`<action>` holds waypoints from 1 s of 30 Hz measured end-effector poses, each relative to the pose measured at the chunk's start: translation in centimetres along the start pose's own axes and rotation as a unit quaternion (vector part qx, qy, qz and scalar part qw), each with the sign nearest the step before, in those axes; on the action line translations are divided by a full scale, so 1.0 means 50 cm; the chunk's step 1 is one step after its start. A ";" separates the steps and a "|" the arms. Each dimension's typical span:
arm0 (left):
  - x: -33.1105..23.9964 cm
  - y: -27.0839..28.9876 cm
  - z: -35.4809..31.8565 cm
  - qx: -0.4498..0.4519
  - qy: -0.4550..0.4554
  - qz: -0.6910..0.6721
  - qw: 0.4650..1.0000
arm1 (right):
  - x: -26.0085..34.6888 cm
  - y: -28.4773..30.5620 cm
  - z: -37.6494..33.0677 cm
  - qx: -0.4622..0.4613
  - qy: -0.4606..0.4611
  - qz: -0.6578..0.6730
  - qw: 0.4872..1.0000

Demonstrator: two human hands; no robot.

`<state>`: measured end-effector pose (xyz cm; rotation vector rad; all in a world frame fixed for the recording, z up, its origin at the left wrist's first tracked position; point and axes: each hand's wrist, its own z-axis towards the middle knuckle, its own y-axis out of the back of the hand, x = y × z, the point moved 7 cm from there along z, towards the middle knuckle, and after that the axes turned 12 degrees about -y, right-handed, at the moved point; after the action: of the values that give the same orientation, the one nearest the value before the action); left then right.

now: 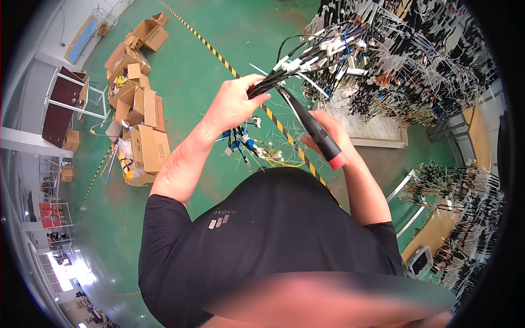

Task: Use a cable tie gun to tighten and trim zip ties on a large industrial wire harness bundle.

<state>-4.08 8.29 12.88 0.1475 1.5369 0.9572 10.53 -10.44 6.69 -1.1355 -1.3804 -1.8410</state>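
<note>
- Left hand (234, 104): closed around the bundle (281, 75), thin black cables with white connectors, its long axis running from the grip away and rightward.
- Right hand (334, 129): gripping the tool (315, 129), black, tapered, with a red end (338, 160).
- The tool slants, red end by the right wrist, nose pointing away-left; it seems to touch the bundle just right of the left grip.
- Below that grip: blue connectors (235, 145).
- Beyond, rightward: massed cables (383, 82).

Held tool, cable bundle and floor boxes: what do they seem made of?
Tool: probably plastic, semi-matte black, from its molded-looking body and smooth red end; inside hidden.
Cable bundle: likely plastic-insulated wires, softly glossy black, in curved strands.
Boxes: apparently corrugated cardboard, matte brown, with creased flaps.
</note>
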 end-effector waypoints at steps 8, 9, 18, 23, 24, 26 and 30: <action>0.027 -0.009 0.001 0.033 0.017 -0.137 0.990 | -0.016 -0.016 -0.007 -0.024 0.036 0.061 0.997; 0.027 -0.009 0.002 0.038 0.004 -0.116 0.992 | -0.012 -0.018 -0.009 -0.026 0.030 0.063 0.997; 0.023 -0.003 -0.004 0.040 -0.012 -0.091 0.995 | -0.039 -0.033 -0.032 -0.040 -0.118 0.032 0.992; 0.025 0.007 0.001 0.057 0.025 -0.263 0.963 | 0.001 -0.011 -0.040 -0.139 0.111 -0.131 0.975; 0.029 0.012 0.002 0.075 0.038 -0.281 0.956 | -0.017 -0.008 -0.041 -0.142 0.089 -0.111 0.980; 0.041 0.018 0.008 0.111 0.061 -0.330 0.935 | -0.029 0.010 -0.050 -0.225 0.091 -0.110 0.964; 0.022 0.026 0.008 0.126 0.066 -0.334 0.932 | 0.014 0.052 -0.053 -0.276 0.134 -0.232 0.923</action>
<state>-4.55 9.96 12.89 -0.2570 1.6658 0.2299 11.57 -13.72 8.22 -0.7825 -1.0534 -2.7340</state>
